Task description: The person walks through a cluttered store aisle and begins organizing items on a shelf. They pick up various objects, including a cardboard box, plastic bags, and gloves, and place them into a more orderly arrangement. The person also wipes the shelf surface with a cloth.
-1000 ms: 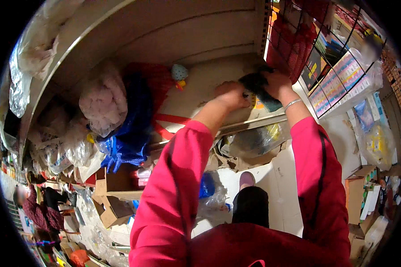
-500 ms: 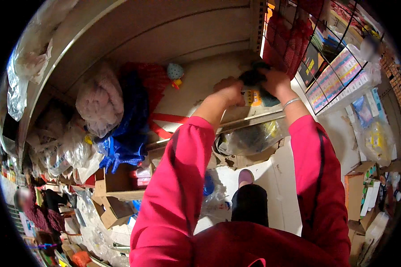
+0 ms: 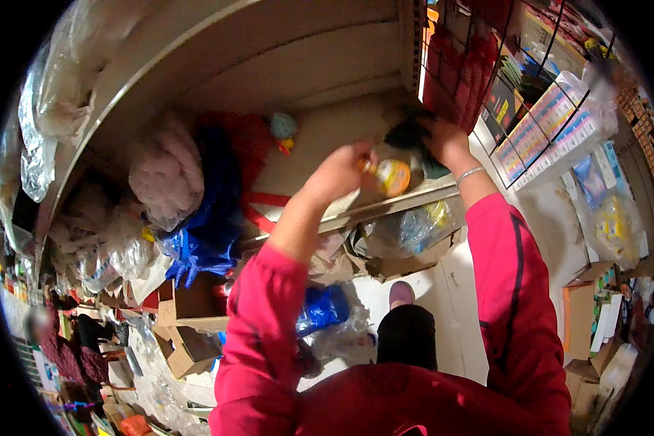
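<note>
Over the shelf board [image 3: 320, 123], my left hand [image 3: 341, 171] is closed, its fingertips pinching a small yellow-and-white label-like piece [image 3: 394, 179], blurred by motion. My right hand [image 3: 447, 143] is curled on a soft black bundle [image 3: 405, 134] at the shelf's right end; its fingertips are partly lost in the dark. Beneath that hand lies a dark green piece [image 3: 434, 168], whose kind I cannot make out. Left of my hands sits a small speckled pale-blue toy-like thing [image 3: 283, 126] with yellow and red parts.
Blue gloves [image 3: 196, 251], red netting [image 3: 247, 142] and a bagged pinkish bundle [image 3: 166, 171] crowd the shelf's left side. A black wire grid [image 3: 538, 123] stands at right, before stacked boxes [image 3: 552, 134]. Below are open cartons [image 3: 185, 341] and plastic bags [image 3: 407, 229]. Another person [image 3: 69, 349] is far left.
My left hand has drawn back left and toward me, and the yellow-and-white piece has shifted left and nearer with it. My right hand stays at the black bundle.
</note>
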Motion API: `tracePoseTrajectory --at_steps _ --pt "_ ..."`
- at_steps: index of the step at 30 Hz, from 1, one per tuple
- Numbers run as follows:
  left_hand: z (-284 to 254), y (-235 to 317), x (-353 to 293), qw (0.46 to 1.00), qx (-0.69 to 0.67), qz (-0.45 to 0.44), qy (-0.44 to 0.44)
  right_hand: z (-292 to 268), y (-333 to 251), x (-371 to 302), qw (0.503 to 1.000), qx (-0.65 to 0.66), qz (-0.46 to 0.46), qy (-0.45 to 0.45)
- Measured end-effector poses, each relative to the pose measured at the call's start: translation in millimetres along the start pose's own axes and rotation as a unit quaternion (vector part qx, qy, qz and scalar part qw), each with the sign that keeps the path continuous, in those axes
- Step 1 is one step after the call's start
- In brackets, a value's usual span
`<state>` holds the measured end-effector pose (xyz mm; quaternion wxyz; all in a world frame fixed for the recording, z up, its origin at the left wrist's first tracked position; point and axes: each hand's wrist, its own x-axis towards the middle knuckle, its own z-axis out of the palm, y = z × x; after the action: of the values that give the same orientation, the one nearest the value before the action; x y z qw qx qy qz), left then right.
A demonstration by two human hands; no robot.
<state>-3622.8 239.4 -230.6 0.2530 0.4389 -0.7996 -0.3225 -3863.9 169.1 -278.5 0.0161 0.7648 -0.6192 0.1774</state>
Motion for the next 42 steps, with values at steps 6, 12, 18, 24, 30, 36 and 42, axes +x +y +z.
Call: tracePoseTrajectory --at_steps 6,12,18,24,30,36,42 --pt "31 1 -169 0.971 0.2 -0.023 -0.128 -1 5 -3 0.998 -0.046 0.032 -0.029" --pt "129 -84 -297 0.961 -0.028 -0.204 -0.184 -7 -33 12 0.996 -0.075 -0.031 -0.045" --pt "143 -75 -268 0.959 0.062 -0.121 -0.25 42 -160 28 0.97 -0.006 -0.243 -0.01" --pt "163 -117 -288 0.948 0.101 -0.136 -0.27 55 -147 85 0.931 -0.033 -0.359 0.056" --pt "145 -105 -284 0.932 0.089 -0.158 -0.315 23 -29 100 0.976 -0.158 -0.144 0.045" --pt "121 -90 -272 0.931 0.133 -0.098 -0.326 13 57 123 0.884 -0.429 -0.184 0.036" --pt "141 -104 -297 0.988 0.096 -0.021 -0.119 -7 104 137 0.943 -0.26 -0.011 0.206"
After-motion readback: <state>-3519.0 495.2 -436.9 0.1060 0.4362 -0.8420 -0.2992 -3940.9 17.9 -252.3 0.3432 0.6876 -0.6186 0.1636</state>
